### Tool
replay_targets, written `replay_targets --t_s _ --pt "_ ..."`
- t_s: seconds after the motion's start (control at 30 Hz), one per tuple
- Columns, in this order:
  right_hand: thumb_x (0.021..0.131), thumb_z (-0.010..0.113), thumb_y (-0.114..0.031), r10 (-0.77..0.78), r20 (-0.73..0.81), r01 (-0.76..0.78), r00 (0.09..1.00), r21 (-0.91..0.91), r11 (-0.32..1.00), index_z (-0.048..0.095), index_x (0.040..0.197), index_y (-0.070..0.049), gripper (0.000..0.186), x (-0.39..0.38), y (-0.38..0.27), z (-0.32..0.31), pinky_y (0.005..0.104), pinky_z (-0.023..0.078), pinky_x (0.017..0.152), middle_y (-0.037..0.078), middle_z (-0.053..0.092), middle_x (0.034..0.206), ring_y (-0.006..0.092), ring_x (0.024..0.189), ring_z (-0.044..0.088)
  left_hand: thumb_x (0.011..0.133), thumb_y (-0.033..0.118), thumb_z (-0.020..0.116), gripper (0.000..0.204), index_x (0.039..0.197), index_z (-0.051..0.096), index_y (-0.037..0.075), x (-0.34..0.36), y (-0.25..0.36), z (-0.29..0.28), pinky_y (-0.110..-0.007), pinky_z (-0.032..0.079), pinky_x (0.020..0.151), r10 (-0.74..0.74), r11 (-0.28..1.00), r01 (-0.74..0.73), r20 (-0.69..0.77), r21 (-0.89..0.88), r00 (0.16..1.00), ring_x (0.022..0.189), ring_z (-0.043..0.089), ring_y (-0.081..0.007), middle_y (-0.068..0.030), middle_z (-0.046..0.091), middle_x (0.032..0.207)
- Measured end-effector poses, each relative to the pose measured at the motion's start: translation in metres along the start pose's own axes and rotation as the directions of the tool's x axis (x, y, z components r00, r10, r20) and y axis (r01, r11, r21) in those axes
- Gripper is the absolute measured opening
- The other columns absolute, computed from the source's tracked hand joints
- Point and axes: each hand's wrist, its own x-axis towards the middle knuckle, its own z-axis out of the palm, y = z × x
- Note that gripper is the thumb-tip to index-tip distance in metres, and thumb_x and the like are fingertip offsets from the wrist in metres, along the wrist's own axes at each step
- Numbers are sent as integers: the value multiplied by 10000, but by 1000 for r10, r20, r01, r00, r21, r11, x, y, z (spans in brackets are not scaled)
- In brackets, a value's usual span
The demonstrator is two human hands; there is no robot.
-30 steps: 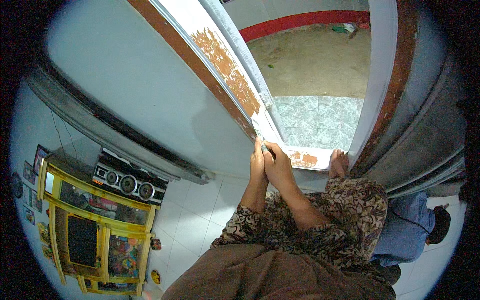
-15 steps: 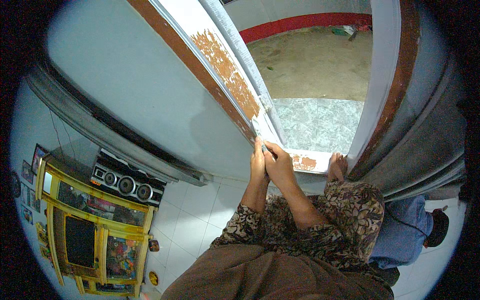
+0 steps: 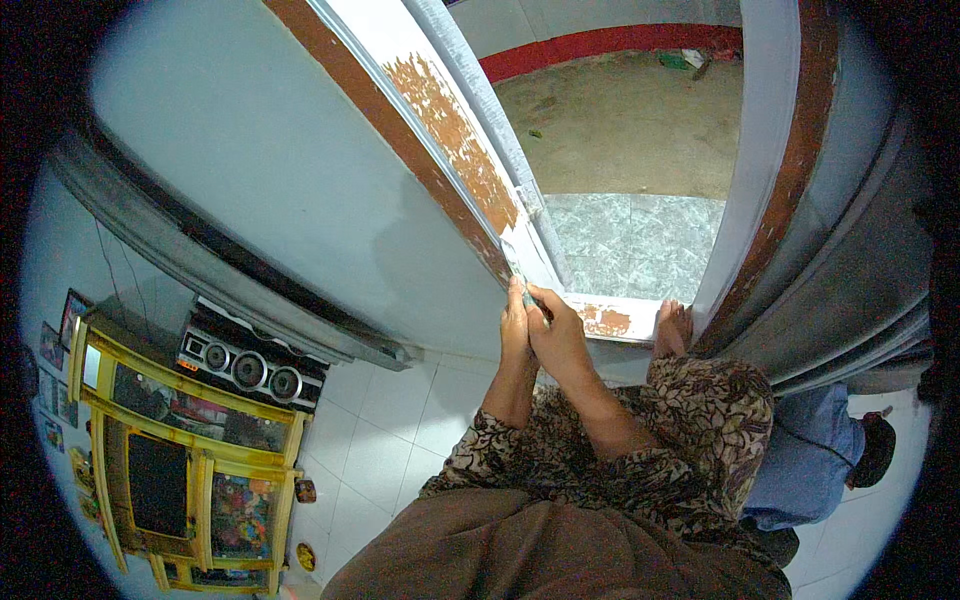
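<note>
While the left hand (image 3: 514,325) and the right hand (image 3: 560,325) are close together in the middle of the scene, both are closed around the handle of one thin tool (image 3: 514,258). The fingers are bent with almost no opening, and the thumb of the left hand lies along the tool; how the hidden fingers are placed, I cannot tell. The tool points to the far side, and its pale tip seems to touch the white door frame (image 3: 375,30), just at the near end of a long brown patch (image 3: 455,140) with ragged edges. To the right of the hands, the white sill (image 3: 642,310) has a smaller brown patch (image 3: 605,320), and a bare foot (image 3: 673,325) is at its right end. Beyond the sill, grey tiles (image 3: 630,240) lie in the doorway. At the near right, another person (image 3: 805,460) in a blue shirt is bent low. On the left side are a yellow cabinet (image 3: 203,500) and, just at its far side, a stereo (image 3: 248,368) with round speakers.
</note>
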Motion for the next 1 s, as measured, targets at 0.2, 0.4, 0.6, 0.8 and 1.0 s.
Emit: replay_targets --t_s 0.2,0.4,0.6,0.8,1.0 --pt "909 544 -127 -9 -3 9 1000 -44 999 594 1218 -1 338 0 -8 -2 415 483 944 262 631 1154 379 1090 622 973 524 465 549 1070 594 -1 -4 4 1 -307 477 640 -13 1000 13 2 19 1000 759 580 -159 -56 589 873" --pt "908 538 -144 -18 7 19 1000 -45 999 597 1216 -1 345 3 -5 -5 410 485 942 258 633 1156 374 1091 624 965 543 463 560 1037 605 6 -5 6 5 -306 473 632 -22 999 23 -25 34 999 740 574 -161 -53 589 845" --pt "900 547 -149 -25 -10 25 1000 -46 999 600 1217 -10 350 4 -1 -2 412 487 939 261 636 1144 375 1078 630 965 559 442 583 1059 609 8 0 5 3 -308 466 647 -36 994 40 -44 101 998 760 566 -163 -53 587 858" --pt "896 549 -144 17 9 -17 1000 -1 1000 598 1220 -6 356 3 -4 -2 406 484 936 255 646 1126 366 1069 633 975 539 444 603 1098 579 -35 1 4 2 -320 489 648 14 1000 -13 30 -8 999 769 589 -184 -94 597 881" --pt "892 546 -117 -8 -8 8 1000 -15 1000 602 1214 3 348 3 -3 1 382 488 913 241 652 1120 321 1044 642 982 528 440 596 1108 573 -39 4 3 -2 -318 501 661 1 1000 -2 19 21 1000 777 597 -188 -99 598 897"
